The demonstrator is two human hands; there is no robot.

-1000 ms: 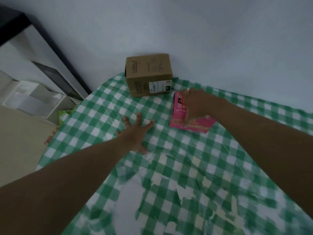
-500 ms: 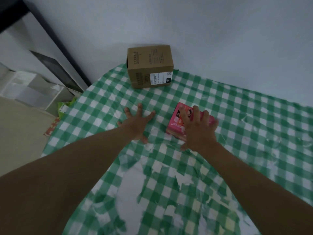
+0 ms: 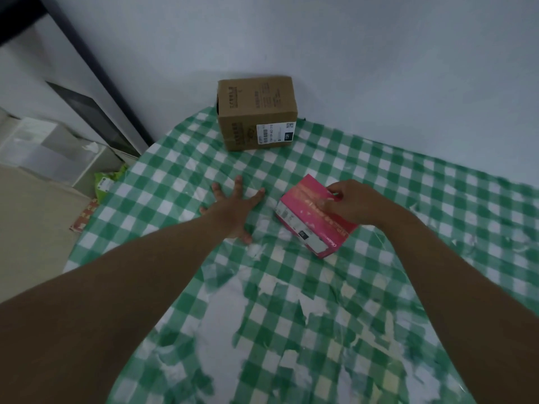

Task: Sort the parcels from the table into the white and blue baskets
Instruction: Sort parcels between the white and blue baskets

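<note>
A pink box [image 3: 309, 217] is tilted up off the green-checked tablecloth [image 3: 379, 176], its white end face turned toward me. My right hand [image 3: 353, 204] grips it from the right, fingers curled over the far top edge and thumb on the pink face. My left hand [image 3: 236, 208] lies flat on the cloth to the left of the box, fingers spread, holding nothing. A brown cardboard parcel [image 3: 256, 112] with a white label stands at the back against the wall. No basket is in view.
The table's left edge runs diagonally beside a beige floor with a green packet [image 3: 106, 182] and a red-patterned item [image 3: 84, 218]. White shelving [image 3: 49, 147] and a dark frame stand at the left. The cloth's print is worn white near me.
My right hand pulled the pink box toward me and has now tipped it up on edge, shifting from pressing on top to gripping its far side. My left hand stayed flat.
</note>
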